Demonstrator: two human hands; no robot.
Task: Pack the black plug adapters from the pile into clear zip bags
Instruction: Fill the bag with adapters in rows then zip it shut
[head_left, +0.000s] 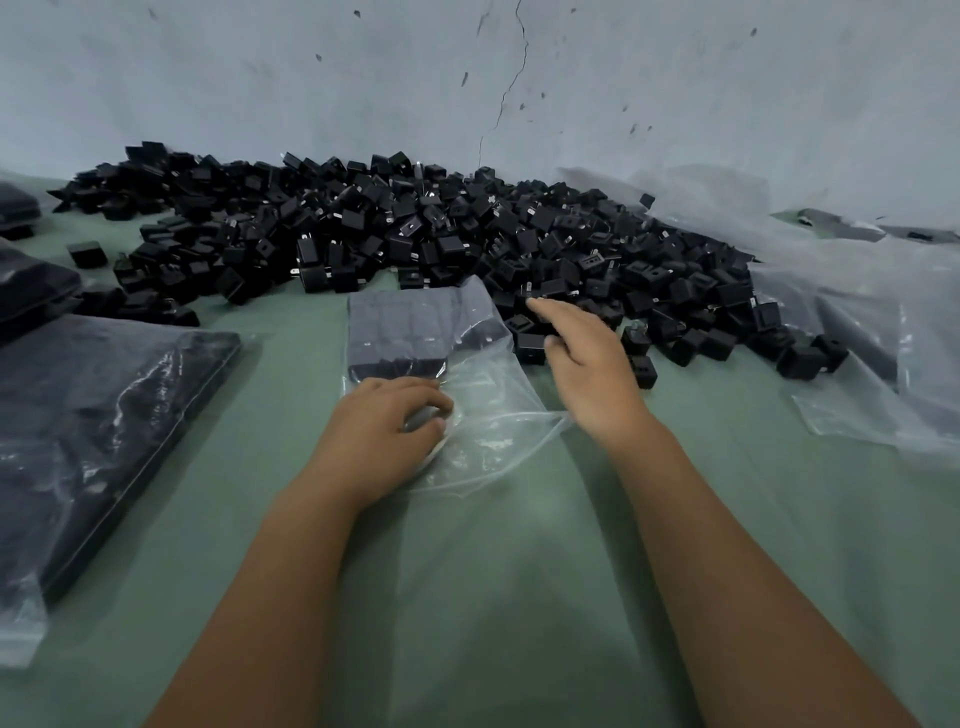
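Observation:
A big pile of black plug adapters (415, 228) lies along the wall on the green table. In front of it lies a clear zip bag (483, 410), its far half filled with rows of adapters. My left hand (384, 431) has its fingers curled into the bag's open mouth and holds the plastic. My right hand (587, 358) reaches over the near edge of the pile. Its forefinger is stretched out and touches one adapter (524, 299). Its thumb rests at another adapter (530, 347). Nothing is gripped in it.
A filled bag (93, 436) lies flat at the left, with more filled bags (31, 291) behind it. Large loose clear plastic sheeting (857, 332) covers the right side of the table. The grey cracked wall closes off the back.

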